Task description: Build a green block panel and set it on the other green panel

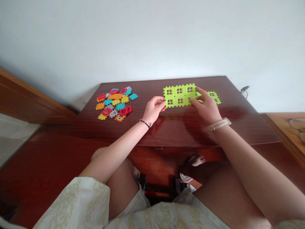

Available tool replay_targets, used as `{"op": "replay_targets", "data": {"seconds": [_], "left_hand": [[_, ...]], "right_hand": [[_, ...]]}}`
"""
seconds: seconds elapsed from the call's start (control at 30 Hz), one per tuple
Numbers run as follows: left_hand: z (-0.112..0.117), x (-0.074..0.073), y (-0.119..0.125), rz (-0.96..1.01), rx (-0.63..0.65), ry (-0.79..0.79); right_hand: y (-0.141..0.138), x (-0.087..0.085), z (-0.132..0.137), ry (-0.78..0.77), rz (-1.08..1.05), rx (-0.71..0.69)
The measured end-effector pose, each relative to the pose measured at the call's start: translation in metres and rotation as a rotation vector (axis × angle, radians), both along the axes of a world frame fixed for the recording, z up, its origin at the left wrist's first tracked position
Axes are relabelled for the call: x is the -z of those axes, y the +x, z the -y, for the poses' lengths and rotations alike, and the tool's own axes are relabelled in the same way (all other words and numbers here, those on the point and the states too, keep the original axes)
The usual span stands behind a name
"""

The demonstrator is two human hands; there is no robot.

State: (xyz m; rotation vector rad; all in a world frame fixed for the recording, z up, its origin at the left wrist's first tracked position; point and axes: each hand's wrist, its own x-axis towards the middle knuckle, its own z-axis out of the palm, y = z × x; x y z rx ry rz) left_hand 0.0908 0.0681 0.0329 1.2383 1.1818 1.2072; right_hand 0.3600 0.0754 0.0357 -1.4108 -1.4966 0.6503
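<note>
A flat panel of joined lime-green window tiles [179, 95] lies on the dark wooden table [166, 127]. My left hand [154, 108] pinches the panel's lower left corner, fingers curled. At the panel's right end my right hand [206, 106] presses on the tiles with fingers together. A further green tile [214, 96] sticks out to the right, partly hidden by that hand; whether it is joined to the panel I cannot tell.
A loose pile of several small coloured tiles [116, 103], red, orange, yellow, teal and grey, sits at the table's far left. A white wall rises behind the table. My knees and a sandalled foot [193, 163] are below its front edge.
</note>
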Motion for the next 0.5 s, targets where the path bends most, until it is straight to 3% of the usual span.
{"op": "replay_targets", "data": {"seconds": [0.27,0.5], "left_hand": [[-0.030,-0.002,0.052,-0.030,0.058,0.038],[-0.064,0.002,0.106,-0.148,0.090,0.128]], "right_hand": [[0.038,0.004,-0.013,0.068,-0.100,0.118],[0.087,0.009,-0.030,0.123,0.050,0.265]]}}
